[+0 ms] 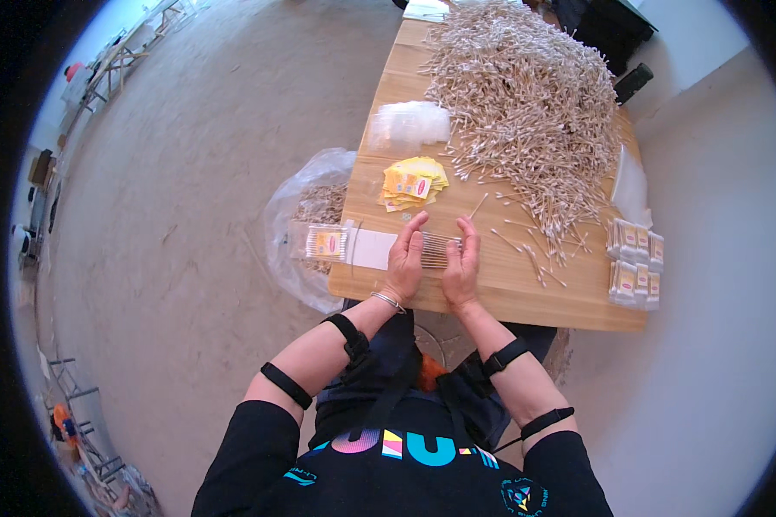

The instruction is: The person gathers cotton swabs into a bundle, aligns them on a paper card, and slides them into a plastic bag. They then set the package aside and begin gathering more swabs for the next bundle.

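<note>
Between my two hands, at the table's near edge, lies a row of cotton swabs [441,250], their sticks running from one palm to the other. My left hand [405,261] presses on one end of them, and my right hand [461,269] cups the other. Beside my left hand is a white flat piece [372,248]. Farther left, a clear packet of swabs [326,243] with a yellow-orange label sits at the table's left edge. A stack of yellow cards [412,183] lies just beyond my hands.
A large heap of loose cotton swabs [526,103] covers the table's far right. Clear plastic sleeves [409,125] lie behind the cards. Filled packets [635,263] stand stacked at the right edge. A clear plastic bag [289,211] holding swabs hangs or stands beside the left edge.
</note>
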`<state>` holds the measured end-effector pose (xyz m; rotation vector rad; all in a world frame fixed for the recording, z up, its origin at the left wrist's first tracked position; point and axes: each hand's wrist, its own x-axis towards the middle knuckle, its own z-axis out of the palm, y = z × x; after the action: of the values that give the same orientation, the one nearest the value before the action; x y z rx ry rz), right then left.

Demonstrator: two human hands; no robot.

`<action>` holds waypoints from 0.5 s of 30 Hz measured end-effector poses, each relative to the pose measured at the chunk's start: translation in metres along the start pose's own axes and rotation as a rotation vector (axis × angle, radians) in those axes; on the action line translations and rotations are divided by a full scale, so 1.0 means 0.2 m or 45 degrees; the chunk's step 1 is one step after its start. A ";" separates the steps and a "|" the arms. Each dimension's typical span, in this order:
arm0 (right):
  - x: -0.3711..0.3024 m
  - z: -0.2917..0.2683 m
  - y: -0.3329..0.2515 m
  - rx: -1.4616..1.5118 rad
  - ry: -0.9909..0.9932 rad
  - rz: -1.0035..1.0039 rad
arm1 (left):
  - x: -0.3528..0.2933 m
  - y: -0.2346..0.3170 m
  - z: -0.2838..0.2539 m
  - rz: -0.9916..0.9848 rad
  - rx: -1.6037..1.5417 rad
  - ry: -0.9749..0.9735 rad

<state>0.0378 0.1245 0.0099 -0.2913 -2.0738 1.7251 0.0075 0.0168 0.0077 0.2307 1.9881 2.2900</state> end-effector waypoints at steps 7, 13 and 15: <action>0.03 -0.05 0.01 -0.616 -0.351 -0.219 | 0.01 0.01 0.00 -0.028 -0.089 0.079; 0.03 -0.02 0.02 -0.070 -0.099 0.062 | 0.01 0.01 0.00 -0.031 -0.182 0.015; 0.03 -0.01 0.01 0.105 -0.044 0.109 | 0.02 0.00 0.00 -0.027 -0.177 0.000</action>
<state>0.0331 0.1288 0.0082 -0.3318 -2.0354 1.8727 0.0039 0.0167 0.0083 0.1970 1.8129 2.4018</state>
